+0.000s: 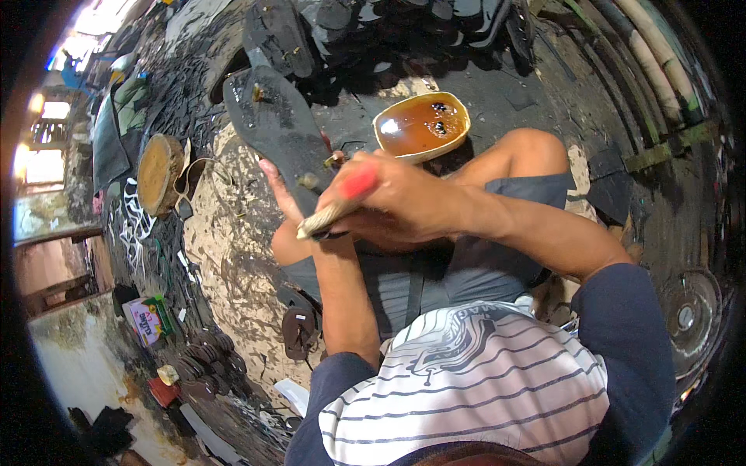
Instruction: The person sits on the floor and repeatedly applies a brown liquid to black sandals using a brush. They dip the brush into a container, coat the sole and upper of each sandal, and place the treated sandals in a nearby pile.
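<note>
A long black sandal sole [276, 116] lies tilted over my lap, its toe end pointing away from me. Small plug-like knobs stick out of its face. My left hand [284, 194] supports the sole from below at its near end, with fingers along the left edge and the rest hidden. Above that end, my right hand [404, 194] is closed round a pale wooden handle [326, 219], blurred by motion. A red patch shows at the knuckles, and the tool's working end is hidden. Beyond my right hand stands an oval bowl [465, 132] of amber-brown liquid with dark bits floating in it.
Dark soles [443, 19] are heaped at the far side. To the left stands a round wooden block [159, 175] among black scraps. A brown sandal [298, 332] lies by my left arm, near a printed box [148, 320]. Bamboo poles [653, 58] line the far right.
</note>
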Demonstrator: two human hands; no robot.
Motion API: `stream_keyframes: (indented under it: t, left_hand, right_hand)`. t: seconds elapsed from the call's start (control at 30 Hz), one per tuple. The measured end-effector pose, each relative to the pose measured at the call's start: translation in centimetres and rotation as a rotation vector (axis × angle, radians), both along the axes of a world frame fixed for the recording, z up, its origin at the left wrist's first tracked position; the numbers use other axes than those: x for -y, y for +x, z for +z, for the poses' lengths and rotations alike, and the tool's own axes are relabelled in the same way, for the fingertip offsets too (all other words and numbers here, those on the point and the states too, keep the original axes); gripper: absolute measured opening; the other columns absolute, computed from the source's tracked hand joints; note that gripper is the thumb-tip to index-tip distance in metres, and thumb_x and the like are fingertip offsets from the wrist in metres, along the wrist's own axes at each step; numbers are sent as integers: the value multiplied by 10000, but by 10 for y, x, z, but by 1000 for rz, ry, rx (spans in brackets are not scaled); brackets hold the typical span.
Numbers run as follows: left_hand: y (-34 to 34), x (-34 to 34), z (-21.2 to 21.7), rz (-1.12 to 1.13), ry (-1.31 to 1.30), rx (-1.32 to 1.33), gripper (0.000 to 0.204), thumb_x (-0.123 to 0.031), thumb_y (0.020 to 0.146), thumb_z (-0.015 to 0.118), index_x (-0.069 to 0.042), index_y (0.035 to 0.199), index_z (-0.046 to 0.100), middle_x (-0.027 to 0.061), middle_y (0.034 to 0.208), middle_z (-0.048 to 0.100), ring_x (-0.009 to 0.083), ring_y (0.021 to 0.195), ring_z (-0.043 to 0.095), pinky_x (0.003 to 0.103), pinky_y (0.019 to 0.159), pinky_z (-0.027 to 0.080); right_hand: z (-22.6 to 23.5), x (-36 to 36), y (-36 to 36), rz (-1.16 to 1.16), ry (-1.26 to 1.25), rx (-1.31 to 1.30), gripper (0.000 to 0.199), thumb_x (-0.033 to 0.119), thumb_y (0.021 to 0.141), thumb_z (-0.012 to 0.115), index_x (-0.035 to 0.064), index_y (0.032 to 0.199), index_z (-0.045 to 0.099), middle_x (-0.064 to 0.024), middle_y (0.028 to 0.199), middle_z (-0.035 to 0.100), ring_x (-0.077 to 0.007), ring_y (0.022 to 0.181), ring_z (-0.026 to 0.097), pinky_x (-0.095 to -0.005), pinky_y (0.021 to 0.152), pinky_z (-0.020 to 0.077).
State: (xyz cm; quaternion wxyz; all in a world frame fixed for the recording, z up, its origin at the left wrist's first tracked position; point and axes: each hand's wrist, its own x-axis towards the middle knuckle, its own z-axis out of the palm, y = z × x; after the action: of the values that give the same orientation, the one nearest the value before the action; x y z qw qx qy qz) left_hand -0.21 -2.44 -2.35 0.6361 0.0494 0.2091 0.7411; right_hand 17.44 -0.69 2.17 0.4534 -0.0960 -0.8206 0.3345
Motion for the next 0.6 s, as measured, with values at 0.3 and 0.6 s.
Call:
stream_keyframes:
  t: [0.3, 0.6]
  left_hand:
    - [15, 6, 38, -5, 164, -119, 609, -572, 1042, 468, -65, 1364, 571, 125, 1153, 702, 263, 894, 701, 378, 791, 607]
    - [-40, -16, 19, -87, 216, -224, 663, -603, 1017, 489, -40, 1361, 558, 152, 1147, 698, 284, 904, 699, 432, 779, 591]
  right_hand:
    - [-15, 1, -3, -155, -218, -167, 316, 101, 900, 777, 12, 1179, 661, -122, 1115, 705, -240, 1055, 670, -374, 923, 510]
    - [-36, -10, -12, -135, -54, 117, 421, 239, 927, 760, 16, 1268, 656, -160, 1236, 685, -269, 1160, 644, -373, 1013, 485]
